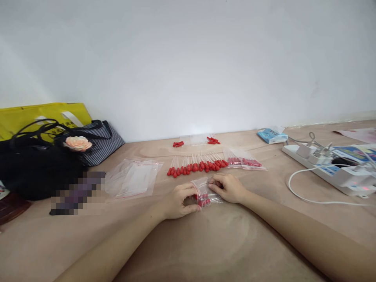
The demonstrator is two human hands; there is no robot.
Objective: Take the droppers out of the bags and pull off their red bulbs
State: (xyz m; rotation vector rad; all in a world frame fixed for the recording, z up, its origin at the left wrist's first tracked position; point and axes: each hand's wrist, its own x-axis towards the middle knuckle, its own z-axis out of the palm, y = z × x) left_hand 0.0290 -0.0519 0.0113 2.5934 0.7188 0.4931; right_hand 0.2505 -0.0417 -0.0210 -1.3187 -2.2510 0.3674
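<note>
Soft light, pale glow on wall [190,94], pixelated patch [78,194] at left, stretched edges

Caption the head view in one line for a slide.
Left hand and right hand hold a clear bag containing red pieces.

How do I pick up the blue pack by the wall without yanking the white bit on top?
Probably pinch the blue pack across its left end, coming from the front left. It lies flat and that end is uncovered; the white bit sticks up nearer the right, with the power strip on that side.
</note>
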